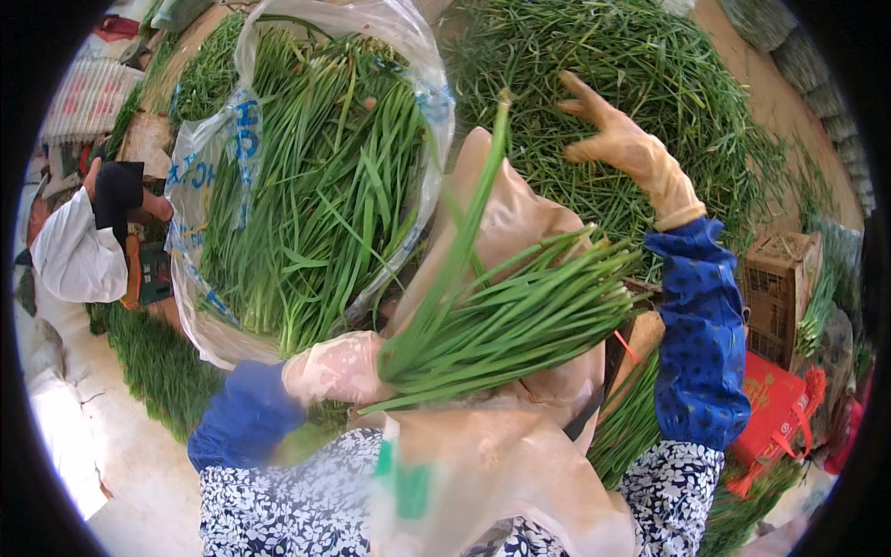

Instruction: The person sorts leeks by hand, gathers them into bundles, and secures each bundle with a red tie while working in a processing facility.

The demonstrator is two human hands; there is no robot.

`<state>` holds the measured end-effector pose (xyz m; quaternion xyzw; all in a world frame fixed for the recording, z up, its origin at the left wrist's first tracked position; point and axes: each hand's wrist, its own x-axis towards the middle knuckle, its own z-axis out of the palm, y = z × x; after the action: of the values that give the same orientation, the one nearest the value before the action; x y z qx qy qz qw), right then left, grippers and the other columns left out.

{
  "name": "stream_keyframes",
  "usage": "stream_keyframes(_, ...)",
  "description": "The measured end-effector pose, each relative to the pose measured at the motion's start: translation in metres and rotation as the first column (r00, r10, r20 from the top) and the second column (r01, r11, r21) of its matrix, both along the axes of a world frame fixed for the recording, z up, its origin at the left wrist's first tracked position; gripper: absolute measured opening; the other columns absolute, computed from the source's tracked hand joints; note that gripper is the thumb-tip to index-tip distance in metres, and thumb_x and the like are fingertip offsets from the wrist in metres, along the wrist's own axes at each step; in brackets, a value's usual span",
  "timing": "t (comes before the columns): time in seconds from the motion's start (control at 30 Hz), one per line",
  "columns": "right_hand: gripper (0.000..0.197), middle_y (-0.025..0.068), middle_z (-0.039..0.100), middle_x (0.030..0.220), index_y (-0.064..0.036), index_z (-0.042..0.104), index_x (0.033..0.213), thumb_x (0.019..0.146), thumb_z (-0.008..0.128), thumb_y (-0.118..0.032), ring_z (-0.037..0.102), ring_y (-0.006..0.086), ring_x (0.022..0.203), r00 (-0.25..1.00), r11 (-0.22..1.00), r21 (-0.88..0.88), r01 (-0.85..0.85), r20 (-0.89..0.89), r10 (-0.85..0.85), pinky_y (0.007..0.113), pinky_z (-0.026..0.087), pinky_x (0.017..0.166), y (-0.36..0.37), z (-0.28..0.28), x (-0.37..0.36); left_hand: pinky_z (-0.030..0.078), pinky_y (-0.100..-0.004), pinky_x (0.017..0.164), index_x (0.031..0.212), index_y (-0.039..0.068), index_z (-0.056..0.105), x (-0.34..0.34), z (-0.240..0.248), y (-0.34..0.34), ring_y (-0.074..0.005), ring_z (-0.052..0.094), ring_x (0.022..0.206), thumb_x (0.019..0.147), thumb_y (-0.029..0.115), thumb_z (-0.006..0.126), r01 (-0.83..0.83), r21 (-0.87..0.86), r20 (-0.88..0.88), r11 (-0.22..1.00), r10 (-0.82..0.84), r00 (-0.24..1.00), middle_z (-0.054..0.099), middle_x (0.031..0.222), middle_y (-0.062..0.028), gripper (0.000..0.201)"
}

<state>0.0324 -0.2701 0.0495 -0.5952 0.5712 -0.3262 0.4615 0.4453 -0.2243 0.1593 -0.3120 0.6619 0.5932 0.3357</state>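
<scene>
Over my lap, a bunch of garlic chives (520, 316) lies across a tan apron (501, 446), its pale cut ends pointing right. One thicker stalk (487, 176) stands up out of it at a slant. My left hand (339, 367), in a pale thin glove, is closed round the leafy end of the bunch; leaves hide its fingertips. Out to the right, my gloved right hand (617, 144) is open, fingers spread and holding nothing. Below that hand lies a big heap of loose green leaves (594, 46).
Left of my lap, a large clear plastic bag (436, 102) holds many long chives (306, 204). A brown crate (780, 292) and a red bag (766, 408) stand at the right. Another person in a white sleeve (79, 246) is at the far left, near more chives (153, 371).
</scene>
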Motion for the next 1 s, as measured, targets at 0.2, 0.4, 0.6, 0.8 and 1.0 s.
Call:
stream_keyframes(0.2, 0.05, 0.0056, 0.069, 0.093, 0.0001, 0.061, 0.127, 0.085, 0.076, -0.021, 0.063, 0.012, 0.083, 0.907, 0.965, 0.056, -0.257, 0.358, 0.221, 0.029, 0.053, 0.072, -0.038, 0.018, 0.055, 0.05, -0.0349, 0.094, 0.127, 0.003, 0.06, 0.008, -0.013, 0.01, -0.0211, 0.065, 0.106, 0.082, 0.018, 0.073, -0.084, 0.019, -0.224, 0.996, 0.086, 0.971, 0.067, 0.121, -0.0134, 0.05)
stream_keyframes(0.4, 0.016, -0.0039, 0.061, 0.065, -0.0054, 0.073, 0.098, 0.092, 0.07, -0.02, 0.052, 0.0057, 0.055, 0.98, 0.993, -0.033, 0.11, 0.169, -0.103, 0.025, 0.042, 0.051, -0.005, 0.075, 0.007, 0.05, -0.0317, 0.072, 0.121, -0.001, 0.058, 0.026, -0.019, 0.01, -0.0242, 0.063, 0.082, 0.071, 0.006, 0.076, -0.529, 0.334, -0.125, 0.78, 0.593, 0.796, 0.068, 0.094, -0.0129, 0.054)
stream_keyframes(0.6, 0.054, 0.0171, 0.07, 0.1, -0.0002, 0.061, 0.126, 0.088, 0.07, -0.038, 0.067, 0.0255, 0.095, 0.38, 0.794, -0.229, 0.563, -0.782, -0.494, 0.042, 0.053, 0.087, 0.067, 0.033, -0.098, 0.037, -0.0322, 0.039, 0.1, -0.007, 0.061, 0.023, -0.056, 0.009, -0.021, 0.048, 0.04, 0.069, 0.016, 0.08, -0.608, 0.668, 0.046, 0.429, 0.792, 0.609, 0.053, 0.053, -0.0117, 0.043)
stream_keyframes(0.8, 0.052, 0.0102, 0.067, 0.113, 0.0003, 0.059, 0.128, 0.087, 0.073, -0.027, 0.061, 0.0177, 0.104, 0.837, 0.925, 0.289, 0.247, 0.416, -0.354, 0.032, 0.049, 0.09, 0.114, 0.003, 0.025, 0.036, -0.0314, 0.039, 0.108, -0.006, 0.058, 0.04, -0.077, 0.011, -0.0206, 0.048, 0.042, 0.072, 0.015, 0.078, -0.534, 0.764, 0.069, 0.363, 0.777, 0.626, 0.055, 0.059, -0.0127, 0.046)
stream_keyframes(1.0, 0.022, 0.0032, 0.068, 0.085, 0.0002, 0.069, 0.108, 0.095, 0.063, -0.017, 0.058, 0.0086, 0.066, 0.549, 0.703, 0.203, 0.682, 0.494, -0.675, 0.022, 0.05, 0.067, 0.118, -0.027, 0.018, 0.035, -0.0316, 0.038, 0.11, -0.005, 0.057, 0.037, -0.079, 0.016, -0.0202, 0.047, 0.04, 0.076, 0.013, 0.075, -0.437, 0.852, 0.081, 0.288, 0.752, 0.654, 0.053, 0.058, -0.0123, 0.042)
